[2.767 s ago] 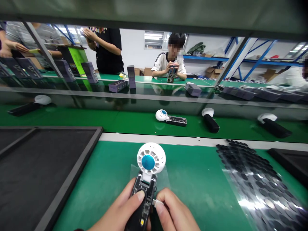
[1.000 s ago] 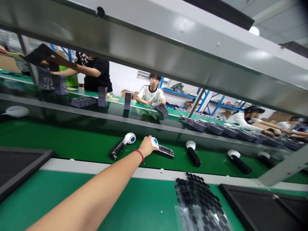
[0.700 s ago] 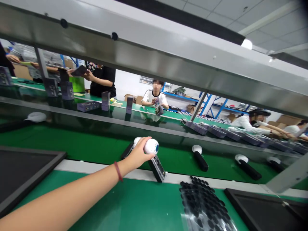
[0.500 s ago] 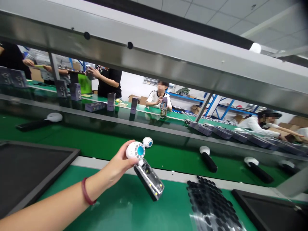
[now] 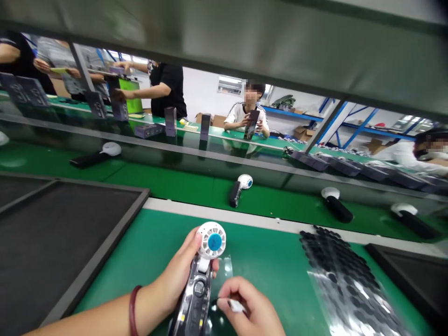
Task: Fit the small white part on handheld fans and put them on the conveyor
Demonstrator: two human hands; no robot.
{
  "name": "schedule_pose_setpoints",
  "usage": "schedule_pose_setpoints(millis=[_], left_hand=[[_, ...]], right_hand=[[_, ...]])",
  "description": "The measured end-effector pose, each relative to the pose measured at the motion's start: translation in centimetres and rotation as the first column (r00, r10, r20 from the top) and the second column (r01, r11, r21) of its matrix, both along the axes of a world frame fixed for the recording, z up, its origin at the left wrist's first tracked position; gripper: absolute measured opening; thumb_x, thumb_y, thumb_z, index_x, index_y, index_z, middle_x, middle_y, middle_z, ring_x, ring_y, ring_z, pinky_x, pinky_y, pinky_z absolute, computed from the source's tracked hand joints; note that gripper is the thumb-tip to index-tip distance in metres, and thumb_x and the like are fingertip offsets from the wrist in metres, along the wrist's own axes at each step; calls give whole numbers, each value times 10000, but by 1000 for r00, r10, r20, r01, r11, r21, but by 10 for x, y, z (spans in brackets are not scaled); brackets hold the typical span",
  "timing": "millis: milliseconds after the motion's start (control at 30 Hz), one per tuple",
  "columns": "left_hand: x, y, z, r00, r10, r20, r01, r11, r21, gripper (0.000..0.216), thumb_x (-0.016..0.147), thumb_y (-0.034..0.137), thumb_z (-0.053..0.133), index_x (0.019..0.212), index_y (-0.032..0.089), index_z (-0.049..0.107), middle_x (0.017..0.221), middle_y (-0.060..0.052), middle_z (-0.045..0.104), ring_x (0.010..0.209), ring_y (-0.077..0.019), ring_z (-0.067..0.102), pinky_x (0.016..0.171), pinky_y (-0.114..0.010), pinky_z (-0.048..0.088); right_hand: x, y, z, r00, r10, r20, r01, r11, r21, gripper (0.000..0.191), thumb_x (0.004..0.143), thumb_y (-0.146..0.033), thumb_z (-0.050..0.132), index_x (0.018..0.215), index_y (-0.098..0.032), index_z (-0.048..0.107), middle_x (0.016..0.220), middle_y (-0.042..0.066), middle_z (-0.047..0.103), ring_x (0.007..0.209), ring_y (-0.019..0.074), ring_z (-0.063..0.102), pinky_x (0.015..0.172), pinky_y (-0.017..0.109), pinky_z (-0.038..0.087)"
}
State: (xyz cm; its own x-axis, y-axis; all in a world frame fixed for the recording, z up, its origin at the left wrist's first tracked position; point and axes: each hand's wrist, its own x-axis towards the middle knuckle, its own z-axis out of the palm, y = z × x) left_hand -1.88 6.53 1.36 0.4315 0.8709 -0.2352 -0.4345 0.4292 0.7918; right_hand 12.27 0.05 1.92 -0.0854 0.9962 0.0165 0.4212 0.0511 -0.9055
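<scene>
My left hand (image 5: 178, 277) is closed round a handheld fan (image 5: 201, 275) with a round white head, a blue centre and a clear dark handle, held just above the green bench (image 5: 280, 261). My right hand (image 5: 247, 308) is beside the handle, thumb and forefinger pinched on a small white piece (image 5: 236, 305). A clear plastic film (image 5: 226, 266) lies on the bench under the fan.
A sheet of several small black pads (image 5: 346, 275) lies at right. Black trays sit at left (image 5: 63, 228) and far right (image 5: 409, 275). Other fans (image 5: 240, 189) (image 5: 336, 203) (image 5: 96, 156) lie on the conveyor belt (image 5: 175, 182). People work beyond it.
My left hand reached to the belt, picked up a fan and brought it back over the bench. My right hand has come into view beside it. The fans on the belt have shifted.
</scene>
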Motion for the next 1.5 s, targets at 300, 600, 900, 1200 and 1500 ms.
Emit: schedule_pose_setpoints(millis=[300, 600, 900, 1200, 1500], left_hand=[[-1, 3, -9, 999, 7, 41, -10, 997, 71, 295, 822, 390, 460, 1044, 200, 500, 844, -12, 622, 780, -148, 546, 723, -232, 427], [-1, 2, -11, 994, -49, 98, 56, 996, -65, 376, 753, 458, 531, 1028, 202, 529, 746, -18, 619, 603, -161, 564, 598, -277, 436], [0, 2, -13, 996, -32, 83, 36, 998, -53, 356, 780, 437, 505, 1044, 199, 521, 754, -33, 637, 656, -166, 563, 642, -274, 428], [-1, 0, -11, 995, -34, 93, 44, 994, -98, 371, 771, 449, 510, 1020, 175, 521, 666, -50, 643, 596, -165, 564, 586, -264, 435], [0, 0, -8, 994, -34, 103, 48, 989, -139, 270, 820, 404, 443, 865, 157, 541, 617, -58, 640, 562, -151, 563, 567, -252, 419]], right_hand=[[-20, 6, 4, 994, -42, 105, 38, 999, 33, 140, 757, -112, 481, 702, -214, 559, 712, -28, 574, 667, 122, 531, 597, 195, 386], [-22, 3, 1, 964, 52, 261, -94, 984, 151, 173, 769, -101, 454, 763, -242, 553, 744, -28, 603, 733, 135, 554, 667, 223, 435], [-22, 2, -10, 969, 37, 243, -103, 959, 266, 177, 724, -89, 445, 746, -241, 535, 697, -41, 582, 656, 115, 532, 644, 190, 424], [-24, 3, -16, 968, 24, 249, -109, 936, 334, 219, 706, -93, 398, 762, -254, 537, 697, -33, 581, 645, 130, 507, 607, 209, 413], [-30, 2, -27, 981, -60, 184, -32, 887, 461, 215, 705, -93, 405, 776, -237, 549, 684, -9, 579, 617, 146, 494, 567, 236, 429]])
